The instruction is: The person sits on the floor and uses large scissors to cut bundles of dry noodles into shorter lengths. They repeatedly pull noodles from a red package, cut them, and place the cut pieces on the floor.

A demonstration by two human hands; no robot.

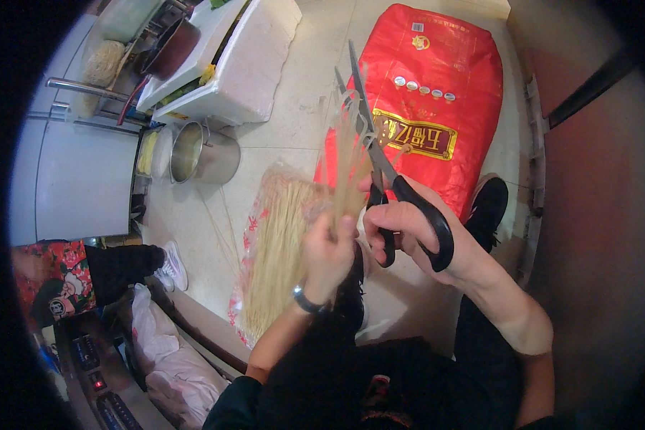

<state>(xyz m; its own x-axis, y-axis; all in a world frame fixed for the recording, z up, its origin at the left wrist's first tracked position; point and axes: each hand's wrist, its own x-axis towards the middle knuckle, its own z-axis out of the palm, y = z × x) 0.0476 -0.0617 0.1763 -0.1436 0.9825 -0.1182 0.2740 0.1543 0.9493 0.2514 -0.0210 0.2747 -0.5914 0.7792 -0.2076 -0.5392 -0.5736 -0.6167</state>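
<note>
My left hand (327,257), with a watch on its wrist, is closed around a bundle of pale dried noodles (345,177) whose strands stick up from the fist. In my right hand (427,231) is a pair of scissors (391,172) with black handles, its fingers through the loops. The scissor blades are parted and point away from me, with noodle strands beside and between them. Under my left hand, an opened clear plastic package of long dried noodles (279,258) lies on the floor. A large red bag (435,64) stands partly behind the scissors.
A metal pot (215,156) sits on the tiled floor, with loose strands (220,226) near it. Beyond it are a white foam box (252,70) and a dark red pan (174,48). Another person's shoe (174,267) shows at left, near a white plastic bag (172,355).
</note>
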